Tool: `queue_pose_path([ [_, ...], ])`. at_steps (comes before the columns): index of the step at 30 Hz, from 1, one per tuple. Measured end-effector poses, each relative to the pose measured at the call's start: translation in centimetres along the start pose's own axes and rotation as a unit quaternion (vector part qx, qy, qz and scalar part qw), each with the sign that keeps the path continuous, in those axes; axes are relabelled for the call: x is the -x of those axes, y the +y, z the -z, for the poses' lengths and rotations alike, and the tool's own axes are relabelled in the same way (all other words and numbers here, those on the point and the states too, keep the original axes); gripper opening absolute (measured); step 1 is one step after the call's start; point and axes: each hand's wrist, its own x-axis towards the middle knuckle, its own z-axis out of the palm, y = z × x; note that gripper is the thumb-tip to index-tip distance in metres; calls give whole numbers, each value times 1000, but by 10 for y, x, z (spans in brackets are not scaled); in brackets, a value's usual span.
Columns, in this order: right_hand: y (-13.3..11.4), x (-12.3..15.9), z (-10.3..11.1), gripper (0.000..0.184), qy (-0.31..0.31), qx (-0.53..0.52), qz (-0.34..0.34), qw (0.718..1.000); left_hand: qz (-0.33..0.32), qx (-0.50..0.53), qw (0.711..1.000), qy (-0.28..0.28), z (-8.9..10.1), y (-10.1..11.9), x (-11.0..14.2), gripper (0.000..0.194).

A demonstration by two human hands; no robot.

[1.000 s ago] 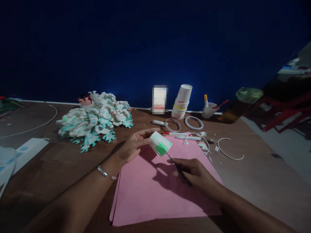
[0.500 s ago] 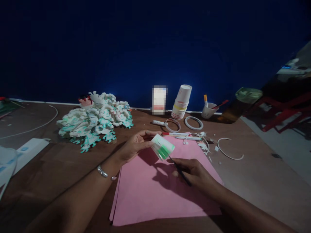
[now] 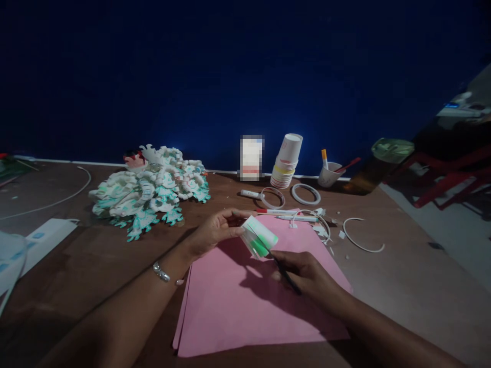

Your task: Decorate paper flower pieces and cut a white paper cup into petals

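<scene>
My left hand (image 3: 217,232) is closed round the far edge of a small white paper cup (image 3: 261,232) with green on its side. The cup is tilted, and its lower left edge looks split into strips. In my right hand (image 3: 301,268) a slim dark pointed tool (image 3: 286,278) is gripped, its thin end lying across the cup's side; its exact kind is unclear. Beneath both hands lie pink paper sheets (image 3: 261,322). Part of the cup's rim is hidden by my left fingers.
A heap of cut white paper pieces with turquoise figures (image 3: 153,191) lies left. Behind are stacked paper cups (image 3: 289,153), tape rolls (image 3: 306,194) and a cup (image 3: 327,176) holding pens. Markers (image 3: 278,211) and scraps (image 3: 321,232) lie right. A power strip (image 3: 36,250) is at far left.
My left hand has brought the cup slightly right and towards me, turning it a little. My right hand and the dark tool stay nearly in place, the tool still across the cup.
</scene>
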Motion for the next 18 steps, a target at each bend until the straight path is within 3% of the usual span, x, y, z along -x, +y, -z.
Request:
queue_pose_path([
  [9,2,3,1,24,-4,27,6,1000,1,-12,1000,0,1,2,0,33],
  [18,0,0,3,21,15,110,24,994,-3,-4,999,45,-1,-3,-3,41],
])
